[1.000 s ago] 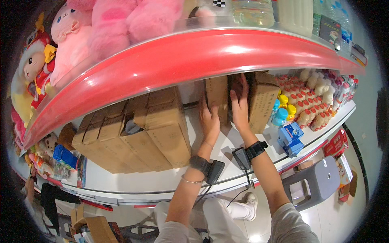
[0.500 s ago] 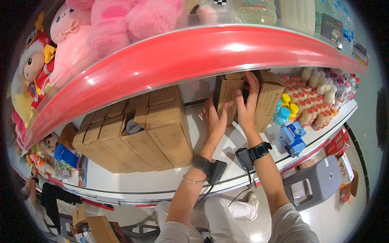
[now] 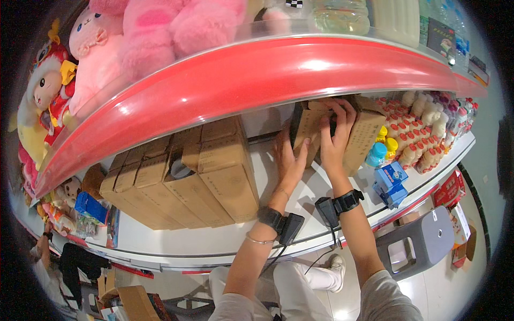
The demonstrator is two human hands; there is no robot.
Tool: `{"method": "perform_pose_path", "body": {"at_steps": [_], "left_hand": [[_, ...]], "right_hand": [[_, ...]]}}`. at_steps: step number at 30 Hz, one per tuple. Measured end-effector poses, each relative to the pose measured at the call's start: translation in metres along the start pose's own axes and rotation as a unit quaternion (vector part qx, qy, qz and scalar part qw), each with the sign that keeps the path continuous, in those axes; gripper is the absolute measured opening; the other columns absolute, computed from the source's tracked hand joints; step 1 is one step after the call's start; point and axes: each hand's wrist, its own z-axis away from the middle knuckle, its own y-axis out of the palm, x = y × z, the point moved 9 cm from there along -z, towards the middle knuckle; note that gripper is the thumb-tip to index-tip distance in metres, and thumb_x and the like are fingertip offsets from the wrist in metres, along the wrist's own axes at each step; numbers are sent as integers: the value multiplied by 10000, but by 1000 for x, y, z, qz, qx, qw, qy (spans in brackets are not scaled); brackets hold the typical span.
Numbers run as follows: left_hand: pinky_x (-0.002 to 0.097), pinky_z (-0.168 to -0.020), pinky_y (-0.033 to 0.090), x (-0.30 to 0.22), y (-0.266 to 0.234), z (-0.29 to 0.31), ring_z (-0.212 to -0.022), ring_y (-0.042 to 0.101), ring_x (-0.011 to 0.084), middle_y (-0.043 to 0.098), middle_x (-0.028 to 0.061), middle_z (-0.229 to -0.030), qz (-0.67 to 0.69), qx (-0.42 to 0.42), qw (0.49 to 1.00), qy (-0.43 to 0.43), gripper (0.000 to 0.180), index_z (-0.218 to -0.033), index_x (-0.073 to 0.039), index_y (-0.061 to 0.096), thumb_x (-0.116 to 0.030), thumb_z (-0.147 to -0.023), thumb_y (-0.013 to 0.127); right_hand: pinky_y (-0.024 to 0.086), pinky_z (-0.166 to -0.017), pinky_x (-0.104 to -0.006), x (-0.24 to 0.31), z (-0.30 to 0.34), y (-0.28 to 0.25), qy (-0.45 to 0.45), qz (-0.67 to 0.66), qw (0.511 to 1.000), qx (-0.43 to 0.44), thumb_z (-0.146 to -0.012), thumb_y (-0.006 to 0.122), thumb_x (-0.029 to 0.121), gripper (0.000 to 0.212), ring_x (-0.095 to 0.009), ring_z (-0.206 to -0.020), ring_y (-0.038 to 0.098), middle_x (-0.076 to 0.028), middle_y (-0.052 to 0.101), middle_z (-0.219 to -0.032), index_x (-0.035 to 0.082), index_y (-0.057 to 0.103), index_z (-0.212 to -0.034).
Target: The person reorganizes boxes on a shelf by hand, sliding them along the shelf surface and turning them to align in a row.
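A brown cardboard box (image 3: 309, 127) stands on the white shelf (image 3: 278, 227), under the red shelf edge above. My left hand (image 3: 290, 161) is around its left side, thumb against the front face. My right hand (image 3: 336, 140) is at its right side, with fingers bent up near the top, in the gap beside a second cardboard box (image 3: 362, 138). Some of my fingertips are hidden behind the boxes. Both wrists wear black bands with small black devices and cables.
On the left stands a row of cardboard boxes (image 3: 225, 171), one with a torn opening. Small bottles (image 3: 412, 144), yellow and blue containers (image 3: 378, 152) and blue cartons (image 3: 391, 182) stand to the right. The red shelf edge (image 3: 257, 75) hangs low above my hands. A grey stool (image 3: 417, 241) stands below.
My right hand has shifted slightly right, its fingers more bent over the gap between the two boxes. My left hand stays against the box. The whole view has moved a little.
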Motion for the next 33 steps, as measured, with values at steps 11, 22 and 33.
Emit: {"method": "perform_pose_path", "body": {"at_steps": [11, 22, 33], "left_hand": [[462, -967, 287, -3, -3, -3, -1141, 397, 362, 458, 192, -1214, 12, -12, 1000, 17, 643, -1298, -45, 376, -311, -782, 654], [453, -915, 335, -38, -5, 0, -1066, 422, 367, 473, 185, -1146, -6, -9, 993, 114, 624, -1255, -34, 416, -235, -734, 694], [471, -956, 307, -6, 1, 1, -1118, 407, 392, 462, 217, -1190, -46, -34, 998, 24, 619, -1280, -15, 373, -275, -790, 649]], "right_hand": [[325, -977, -392, 3, -1, 2, 5, -21, 1000, -12, -870, 506, 143, 258, -312, -1122, 430, -171, 449, -1198, 44, 553, -1103], [299, -964, -334, -14, 0, -22, 16, 0, 995, -102, -926, 443, 158, 215, -229, -1048, 434, -114, 474, -1064, -10, 502, -1045], [285, -999, -404, -7, 2, 9, -7, 25, 1000, 5, -813, 509, 96, 321, -335, -1153, 377, -172, 421, -1207, 44, 555, -1127]]}}
